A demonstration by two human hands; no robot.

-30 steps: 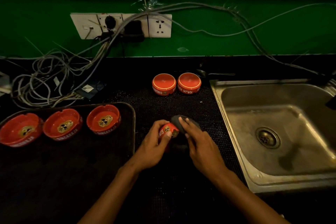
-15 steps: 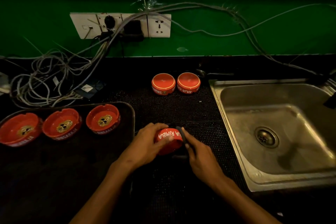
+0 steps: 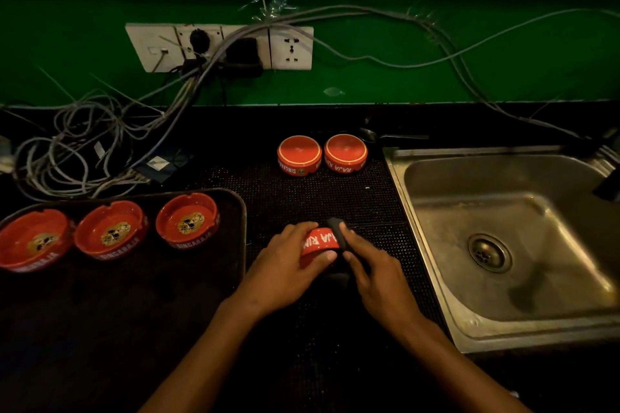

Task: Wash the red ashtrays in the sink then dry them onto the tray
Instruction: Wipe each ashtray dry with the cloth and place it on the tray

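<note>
Head view: a red ashtray (image 3: 320, 241) is held over the counter (image 3: 302, 201).
It is gripped by the left hand (image 3: 285, 266); a dark cloth (image 3: 336, 228) is pinched against its rim by the right hand (image 3: 379, 273).

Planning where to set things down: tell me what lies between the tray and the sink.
In the head view, between the tray and the sink lies the black dotted mat, with two upside-down ashtrays at its back and both hands drying a third.

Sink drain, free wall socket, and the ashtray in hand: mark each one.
Sink drain (image 3: 489, 252): head view, on the strainer's centre.
Free wall socket (image 3: 291, 48): head view, on its white faceplate.
Held ashtray (image 3: 322, 239): head view, on its lettered red side wall.
</note>
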